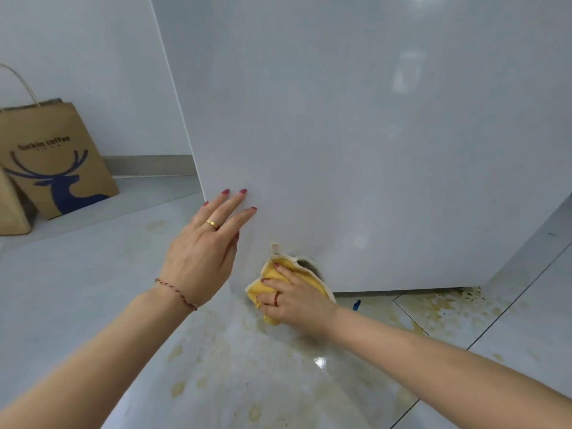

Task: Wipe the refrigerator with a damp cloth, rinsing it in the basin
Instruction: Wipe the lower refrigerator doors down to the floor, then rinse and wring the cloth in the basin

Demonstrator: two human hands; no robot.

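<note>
Refrigerator (pixel 356 134), white and glossy, is filling the far side of the view, and the right hand (pixel 294 300) is pressing a bunched yellow cloth (pixel 291 281) low against its panel near the bottom edge, fingers curled over the fabric, while the left hand (pixel 205 247) is bracing flat on the panel nearer the left corner, fingers straight and spread. Working that bottom strip well is probably calling for steady pressure and overlapping passes, keeping the cloth off the stained floor (pixel 309 382). Far left, a brown paper bag (pixel 58 162) is reading "luckin coffee" above a blue deer.
</note>
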